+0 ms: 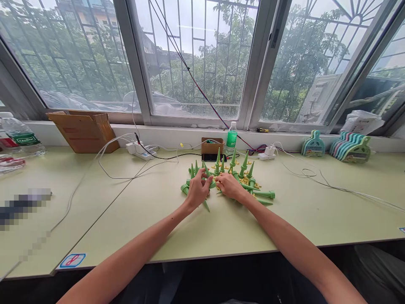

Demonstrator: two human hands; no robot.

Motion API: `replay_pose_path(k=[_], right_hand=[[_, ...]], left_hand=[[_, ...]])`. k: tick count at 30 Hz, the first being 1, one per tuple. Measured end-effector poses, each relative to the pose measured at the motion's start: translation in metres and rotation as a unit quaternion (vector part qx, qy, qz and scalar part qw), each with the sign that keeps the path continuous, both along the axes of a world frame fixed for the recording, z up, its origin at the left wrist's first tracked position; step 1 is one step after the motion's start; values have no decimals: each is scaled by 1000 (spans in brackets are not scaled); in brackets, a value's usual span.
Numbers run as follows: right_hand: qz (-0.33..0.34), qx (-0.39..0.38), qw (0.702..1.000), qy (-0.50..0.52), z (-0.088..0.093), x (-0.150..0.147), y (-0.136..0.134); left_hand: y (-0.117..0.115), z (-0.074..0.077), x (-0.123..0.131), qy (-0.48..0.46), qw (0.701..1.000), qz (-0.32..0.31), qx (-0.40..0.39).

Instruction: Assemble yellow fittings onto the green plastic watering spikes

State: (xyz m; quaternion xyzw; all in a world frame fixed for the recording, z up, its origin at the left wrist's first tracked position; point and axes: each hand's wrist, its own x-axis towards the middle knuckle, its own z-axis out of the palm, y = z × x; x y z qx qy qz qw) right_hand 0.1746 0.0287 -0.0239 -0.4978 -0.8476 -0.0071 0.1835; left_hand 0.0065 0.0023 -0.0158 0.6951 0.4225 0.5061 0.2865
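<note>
Both hands sit at frame centre on the pile of green spikes (243, 169) and small yellow pieces (244, 180), on the table (158, 219) below the middle window. Left hand (198, 191) and right hand (230, 186) are half-curled, fingertips nearly meeting; too small to tell what either grips. Green bottle (232, 138) stands just behind the pile.
</note>
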Motion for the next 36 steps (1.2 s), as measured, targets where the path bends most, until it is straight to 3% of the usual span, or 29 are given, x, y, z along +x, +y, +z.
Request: replay_pose_path(k=[36], right_hand=[[16,-46,997,52,0,0,0]], left_hand=[[-6,1,5,-26,999,-27,17]])
